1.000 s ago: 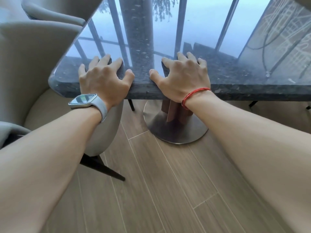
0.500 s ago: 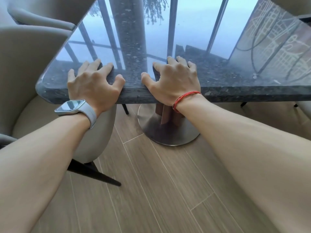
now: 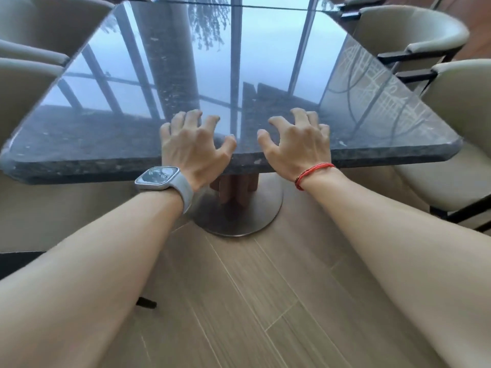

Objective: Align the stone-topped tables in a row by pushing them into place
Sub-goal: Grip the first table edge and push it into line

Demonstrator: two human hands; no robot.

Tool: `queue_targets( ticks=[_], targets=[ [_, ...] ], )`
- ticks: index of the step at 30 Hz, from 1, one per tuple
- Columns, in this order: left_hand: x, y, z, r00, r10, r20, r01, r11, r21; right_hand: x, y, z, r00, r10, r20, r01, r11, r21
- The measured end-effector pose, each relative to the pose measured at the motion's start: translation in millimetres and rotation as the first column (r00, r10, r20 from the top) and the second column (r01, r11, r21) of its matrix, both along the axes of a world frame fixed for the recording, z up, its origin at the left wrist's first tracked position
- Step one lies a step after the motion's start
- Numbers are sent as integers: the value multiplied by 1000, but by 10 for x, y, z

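A dark speckled stone-topped table (image 3: pixel 79 144) with a glossy, reflective top stands in front of me on a round metal pedestal base (image 3: pixel 239 219). My left hand (image 3: pixel 191 147), with a watch on the wrist, and my right hand (image 3: pixel 297 144), with a red string bracelet, lie on its near edge, one on each side of the pedestal. On both hands the heel is at the rim, and the arched, spread fingers press their tips on the top. Neither hand holds anything. At the far edge, a seam runs between this top and another dark glossy surface (image 3: pixel 265 0).
Beige tub chairs flank the table: two on the right (image 3: pixel 414 30) (image 3: pixel 462 134) with black frames, and two on the left (image 3: pixel 24 83) (image 3: pixel 53 19). A black chair foot (image 3: pixel 146 304) shows by my left forearm. Wood-look floor planks (image 3: pixel 252 301) run beneath me.
The view has risen and swung left, so the whole top and the right-hand chairs now show. My hands sit farther apart on the near edge, and their fingers are more arched.
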State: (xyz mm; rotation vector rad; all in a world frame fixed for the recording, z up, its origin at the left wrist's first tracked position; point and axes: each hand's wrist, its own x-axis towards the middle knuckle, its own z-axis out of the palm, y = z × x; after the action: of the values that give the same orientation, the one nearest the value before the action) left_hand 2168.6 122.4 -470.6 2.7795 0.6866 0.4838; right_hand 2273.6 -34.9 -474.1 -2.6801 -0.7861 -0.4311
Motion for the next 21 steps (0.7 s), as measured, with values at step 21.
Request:
queue_targets(
  ticks=[21],
  targets=[
    [473,-390,-286,996,83,-30,-74,971,227,581,-517,-251,992,-124,-31,125,992,24]
  ],
)
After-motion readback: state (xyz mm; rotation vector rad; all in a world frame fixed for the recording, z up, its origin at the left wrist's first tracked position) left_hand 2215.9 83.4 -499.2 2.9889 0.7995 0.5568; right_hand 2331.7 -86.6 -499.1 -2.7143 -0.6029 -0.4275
